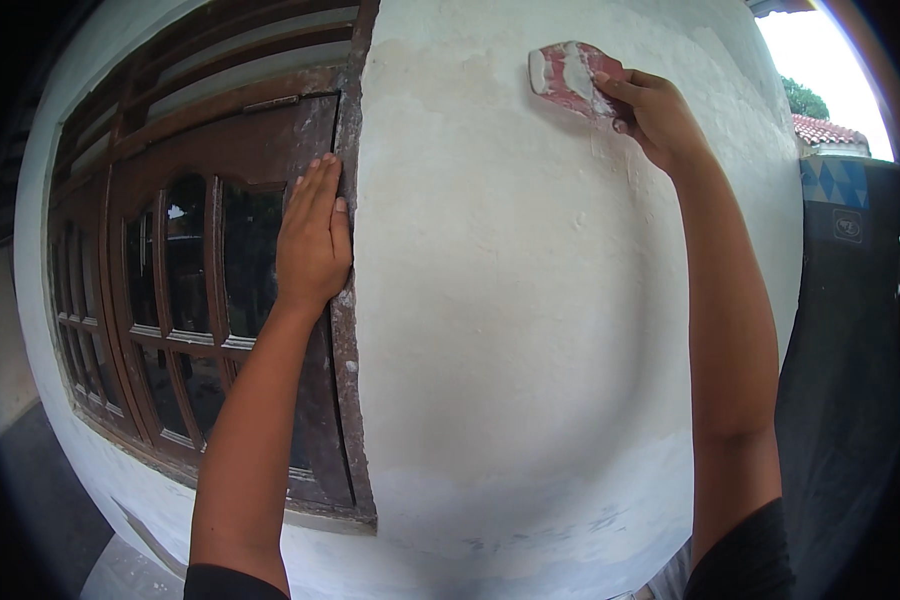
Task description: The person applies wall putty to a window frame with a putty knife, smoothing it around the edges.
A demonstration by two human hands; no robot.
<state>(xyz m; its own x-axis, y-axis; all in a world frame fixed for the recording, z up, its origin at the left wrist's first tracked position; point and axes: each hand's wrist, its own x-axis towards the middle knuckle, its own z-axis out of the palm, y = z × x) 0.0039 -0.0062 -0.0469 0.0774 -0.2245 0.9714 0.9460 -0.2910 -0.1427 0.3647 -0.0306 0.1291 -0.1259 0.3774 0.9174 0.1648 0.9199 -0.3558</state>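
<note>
My right hand (660,118) is raised at the upper right, its fingers closed round a flat red putty scraper (570,78). White paste covers much of the scraper, which lies against or very close to the white wall (500,260). Damp-looking streaks and small lumps mark the wall below it. My left hand (315,235) rests with fingers stretched out on the edge of the brown wooden window (315,130), beside the wall's left border. Nothing shows in that hand.
Glass panes (187,255) fill the window at left, with wooden slats (240,45) above. A dark surface with a blue-and-white patterned band (835,183) stands beyond the wall's right edge. Farther off are a red tiled roof (828,131) and a tree (804,99).
</note>
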